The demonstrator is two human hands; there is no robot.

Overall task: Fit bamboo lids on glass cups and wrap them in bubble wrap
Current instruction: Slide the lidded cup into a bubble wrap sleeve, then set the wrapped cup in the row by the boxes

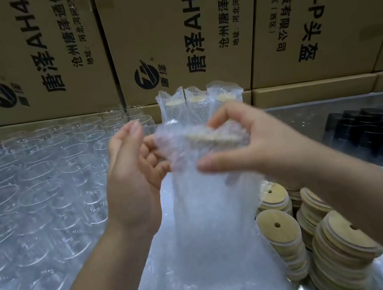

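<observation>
Cardboard cartons [45, 55] wall the back of the bench. Bare glass cups [30, 195] crowd the left, none lidded yet. At centre the left hand [135, 173] grips the bubble wrap [212, 216] while the right hand [255, 144] clasps the lidded cup [212, 139] inside it, wrapping unfinished. Three wrapped cups [200, 103] stand behind. Bamboo lids [325, 236] pile up at right, so most of the work likely remains.
</observation>
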